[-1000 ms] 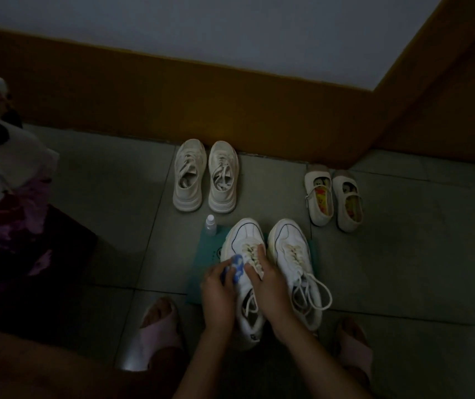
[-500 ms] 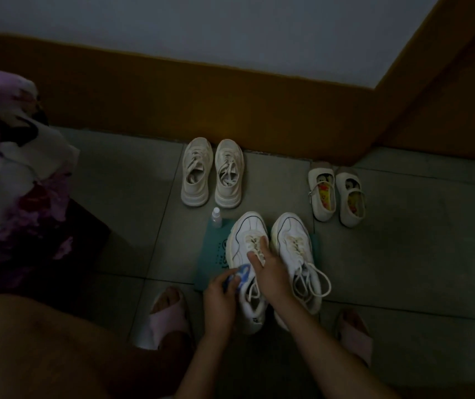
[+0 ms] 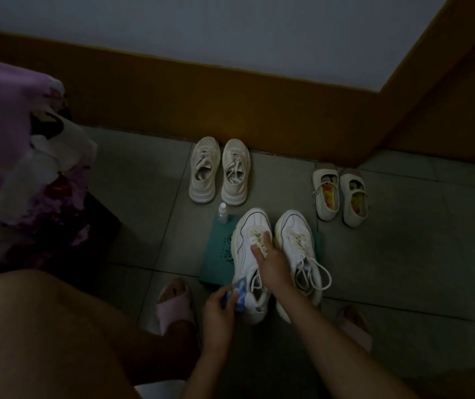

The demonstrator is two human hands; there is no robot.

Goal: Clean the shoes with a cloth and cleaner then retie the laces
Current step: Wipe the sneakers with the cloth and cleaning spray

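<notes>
Dim tiled floor (image 3: 144, 197) hosts a sneaker scrub

The left hand (image 3: 216, 315) pinches a blue cloth (image 3: 237, 295) against the heel side of a white sneaker (image 3: 249, 226), which the right hand (image 3: 270, 266) grips across its laces. Its twin (image 3: 293, 226) sits beside it on a green mat (image 3: 219, 254), with the cleaner (image 3: 222, 213) at the mat's far corner. A firm hold and short strokes should keep it from sliding.
</notes>
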